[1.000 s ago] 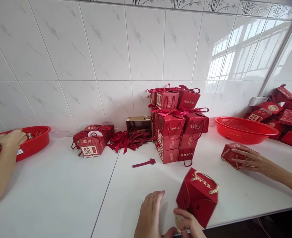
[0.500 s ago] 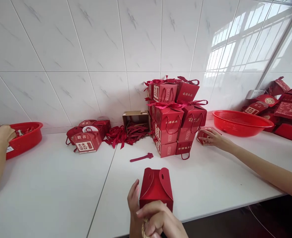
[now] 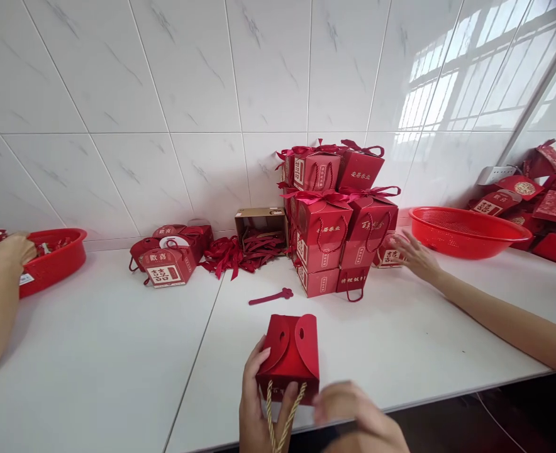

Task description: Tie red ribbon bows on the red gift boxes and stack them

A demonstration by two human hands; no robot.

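Note:
At the near edge of the table is a small red gift box (image 3: pixel 290 358) whose two rounded top flaps, each with an oval hole, are folded over. My left hand (image 3: pixel 254 393) grips it, fingers along the left side and thumb on the near face. From that near face a twisted gold cord handle (image 3: pixel 286 423) hangs down. Just right of the box is my right hand (image 3: pixel 360 418), off the cord and smeared by motion, so its finger position is unclear. Beyond the box lies a flat dark red strip (image 3: pixel 271 297) with a flower-shaped end.
Red boxes tied with ribbons (image 3: pixel 328 220) are stacked behind. Left of them are a cardboard box (image 3: pixel 261 220), loose ribbons (image 3: pixel 224 257) and more gift boxes (image 3: pixel 167 267). Other people's hands are at a red basin (image 3: pixel 56 270) and near a box by the red basket (image 3: pixel 469 242).
My right hand has let go of the gold cord and moved right. The gift box has shifted slightly left. At right, another person's hand has come off a box beside the stack.

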